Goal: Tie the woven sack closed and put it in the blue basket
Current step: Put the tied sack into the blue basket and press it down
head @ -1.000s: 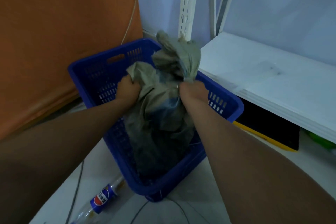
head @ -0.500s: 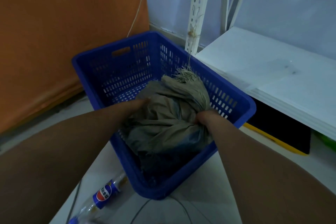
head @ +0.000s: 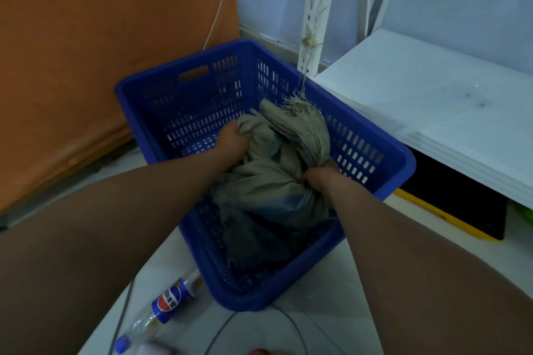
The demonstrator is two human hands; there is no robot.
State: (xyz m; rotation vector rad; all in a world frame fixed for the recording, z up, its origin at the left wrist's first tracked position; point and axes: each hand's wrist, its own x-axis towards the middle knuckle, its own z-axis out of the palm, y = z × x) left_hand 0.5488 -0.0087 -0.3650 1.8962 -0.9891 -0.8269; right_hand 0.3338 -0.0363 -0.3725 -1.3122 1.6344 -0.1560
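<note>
Khaki woven sack (head: 277, 181) lies inside the blue basket (head: 383, 153) at centre frame. From the head view, I see my left hand (head: 232, 143) grasping its upper-left folds, my right hand (head: 320, 179) clenching the bunched neck.

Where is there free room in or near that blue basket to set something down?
Bare: the far corner of the blue basket, between its slotted walls and the left hand, and the white shelf board to its right. Crowded: the basket's near half, filled by the woven sack, which that hand and the right hand grip.
</note>
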